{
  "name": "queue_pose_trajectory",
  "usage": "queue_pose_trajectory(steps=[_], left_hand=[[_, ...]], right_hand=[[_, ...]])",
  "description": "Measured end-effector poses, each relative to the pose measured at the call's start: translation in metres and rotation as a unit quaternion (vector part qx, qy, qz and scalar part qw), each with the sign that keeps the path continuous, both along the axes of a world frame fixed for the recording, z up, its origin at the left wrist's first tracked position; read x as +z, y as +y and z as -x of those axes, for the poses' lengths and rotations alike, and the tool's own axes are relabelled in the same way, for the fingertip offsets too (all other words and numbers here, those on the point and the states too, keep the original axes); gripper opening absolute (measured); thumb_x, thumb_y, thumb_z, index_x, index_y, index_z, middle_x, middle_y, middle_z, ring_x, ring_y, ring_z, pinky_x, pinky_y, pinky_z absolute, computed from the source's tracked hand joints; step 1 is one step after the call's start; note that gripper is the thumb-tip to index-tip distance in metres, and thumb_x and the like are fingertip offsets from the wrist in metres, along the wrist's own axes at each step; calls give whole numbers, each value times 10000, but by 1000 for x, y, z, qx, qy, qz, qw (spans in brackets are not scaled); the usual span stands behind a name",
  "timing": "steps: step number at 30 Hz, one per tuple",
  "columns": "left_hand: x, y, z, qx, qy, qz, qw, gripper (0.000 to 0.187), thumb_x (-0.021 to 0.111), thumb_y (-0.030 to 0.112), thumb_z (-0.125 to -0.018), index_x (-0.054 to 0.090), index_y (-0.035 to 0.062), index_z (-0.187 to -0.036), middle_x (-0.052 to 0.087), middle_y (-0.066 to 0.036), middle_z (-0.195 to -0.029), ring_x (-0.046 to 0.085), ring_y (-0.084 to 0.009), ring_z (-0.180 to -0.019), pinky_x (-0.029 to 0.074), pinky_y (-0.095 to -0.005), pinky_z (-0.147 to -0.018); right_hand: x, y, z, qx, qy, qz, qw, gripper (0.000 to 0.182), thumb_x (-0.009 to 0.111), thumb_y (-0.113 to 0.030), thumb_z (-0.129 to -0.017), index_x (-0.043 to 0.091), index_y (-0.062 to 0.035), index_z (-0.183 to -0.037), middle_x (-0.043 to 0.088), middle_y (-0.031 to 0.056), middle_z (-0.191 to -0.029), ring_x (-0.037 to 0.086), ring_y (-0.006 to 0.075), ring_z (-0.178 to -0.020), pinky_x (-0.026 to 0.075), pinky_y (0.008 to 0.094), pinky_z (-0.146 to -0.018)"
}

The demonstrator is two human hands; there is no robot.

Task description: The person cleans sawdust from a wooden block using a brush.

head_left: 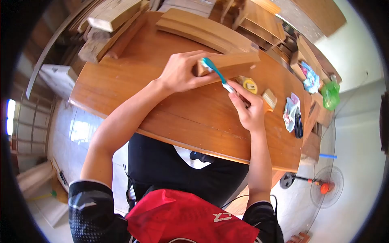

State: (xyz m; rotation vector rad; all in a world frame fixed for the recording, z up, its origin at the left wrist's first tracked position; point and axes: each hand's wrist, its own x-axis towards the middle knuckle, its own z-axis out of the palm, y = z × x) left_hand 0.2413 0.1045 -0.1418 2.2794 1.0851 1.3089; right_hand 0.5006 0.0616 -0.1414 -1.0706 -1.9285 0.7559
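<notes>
Your left hand is curled over the near end of a wooden block, fingers wrapped on top and thumb along its side, pinning it flat on the table. Your right hand pinches the white handle end of a toothbrush between thumb and fingertips; its teal head lies against the end of the block, right beside your left fingers.

Going by size: the wooden table carries everything, its rounded near edge running across in front of your body. At its far side lie long curved wooden pieces, with rough timber offcuts stacked to the left of them. The block you hold sits just in front of those curved pieces, near the middle of the table. To the right of your right hand sits a crumpled cloth with dark markers just beside it. Nearer your fingers are a small sanding block and a yellow tape measure, partly hidden behind your right fingers.
</notes>
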Motion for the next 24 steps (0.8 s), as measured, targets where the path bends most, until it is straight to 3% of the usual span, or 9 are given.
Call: queue_pose_trajectory(steps=[2,4,8,9,14,17,19,23,24], left_hand=[[-4,2,-2,8,-19,-4,1000,468,828,220,-833,697,-18,-1215,741,-179,-1024,733,-333,-890,577,-379,-790],[0,2,-4,14,-29,2,999,444,831,181,-828,699,-33,-1194,742,-181,-1020,738,-322,-900,572,-369,-807],[-9,8,-3,16,-20,-47,999,470,832,293,-831,719,18,-1194,745,-151,-995,730,-327,-828,581,-367,-737],[-11,10,-1,8,-12,-47,999,483,836,302,-830,716,14,-1199,745,-153,-1002,730,-325,-837,579,-366,-744],[-4,6,1,0,-25,19,1000,507,854,286,-826,694,-28,-1190,740,-180,-1052,726,-311,-960,557,-375,-858],[-9,9,0,-7,-23,22,999,567,855,362,-822,692,23,-1246,742,-173,-1026,728,-329,-911,568,-381,-816],[-8,8,-1,-19,0,45,999,597,850,366,-829,672,28,-1288,742,-178,-1026,726,-330,-908,566,-379,-821],[-18,12,-1,-29,-30,59,997,754,849,359,-831,527,96,-1460,744,-186,-1034,734,-332,-940,568,-395,-833],[-16,8,-6,-21,-60,71,995,794,849,356,-831,485,115,-1494,746,-192,-1037,736,-336,-942,572,-403,-831]], right_hand=[[3,7,-5,-81,20,17,996,311,702,-156,-995,718,-55,-1289,767,16,-1026,509,22,-718,440,196,-645],[-3,22,-16,-144,96,9,985,327,695,-185,-1003,707,-54,-1302,775,51,-1045,567,30,-759,475,206,-695],[-7,4,-3,32,74,34,996,327,691,-170,-1002,704,-58,-1308,779,78,-1114,683,83,-983,530,270,-874],[2,1,4,62,47,12,997,326,694,-178,-1001,708,-60,-1304,782,66,-1099,680,71,-943,530,255,-842],[-1,19,-14,-116,127,32,985,334,693,-181,-1003,702,-69,-1317,783,50,-1091,686,65,-933,532,239,-810],[-12,11,-3,-36,87,-33,995,335,693,-175,-1002,700,-78,-1322,784,49,-1072,694,72,-919,532,230,-796],[-6,6,2,39,38,14,998,331,696,-160,-997,703,-98,-1322,786,65,-1072,686,80,-931,526,244,-834],[-4,20,-15,-129,112,-27,985,310,667,-171,-1022,708,-96,-1319,777,38,-988,552,40,-721,471,231,-658],[-6,25,-22,-184,97,-9,978,323,668,-194,-1025,701,-77,-1324,782,51,-1059,613,46,-814,506,232,-742]])
